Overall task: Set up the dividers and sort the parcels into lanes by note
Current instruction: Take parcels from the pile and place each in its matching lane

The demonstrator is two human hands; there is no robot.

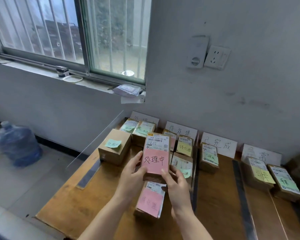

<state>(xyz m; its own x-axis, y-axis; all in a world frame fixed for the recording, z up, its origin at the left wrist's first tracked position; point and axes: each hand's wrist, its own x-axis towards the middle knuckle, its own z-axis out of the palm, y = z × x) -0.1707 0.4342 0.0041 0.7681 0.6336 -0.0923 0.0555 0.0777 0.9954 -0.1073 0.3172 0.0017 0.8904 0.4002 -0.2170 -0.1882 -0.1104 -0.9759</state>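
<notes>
The left hand [131,172] and right hand [177,186] clasp the lower end of the pink-noted parcel [155,156] above the desk [215,196] (small stiff cardboard, probably light), best gripped by its side edges, not its papered face.

Both hands, the left hand [131,177] and right hand [177,187], hold a parcel with a pink note [155,157] tilted above the wooden table [73,201], another pink-noted parcel [150,200] lying near beneath it, with white lane signs [218,144] standing far against the wall.
</notes>
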